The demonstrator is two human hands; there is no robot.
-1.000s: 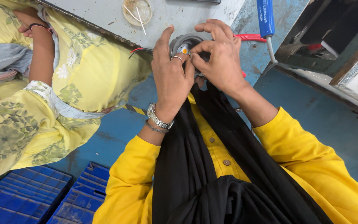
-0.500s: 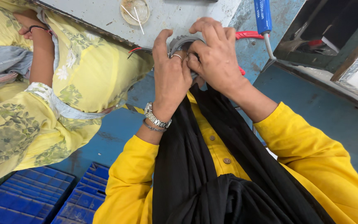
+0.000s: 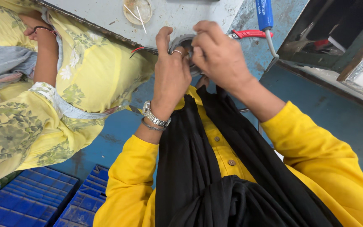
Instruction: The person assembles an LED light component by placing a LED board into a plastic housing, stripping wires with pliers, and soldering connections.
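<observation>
In the head view, the left hand (image 3: 171, 77) and right hand (image 3: 219, 56) meet at the grey worktop's (image 3: 190, 14) near edge, their fingers closed around a small round grey metal part (image 3: 183, 42), mostly hidden between them. Red-handled pliers (image 3: 248, 33) and a blue-handled screwdriver (image 3: 264, 14) lie just beside the right hand, and a shallow round dish (image 3: 136, 9) sits farther along the worktop.

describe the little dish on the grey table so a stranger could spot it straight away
Start at the grey table along the top edge. The dish lies above the left hand. It is small, round and shallow, the only thing there holding thin pale sticks.
</observation>
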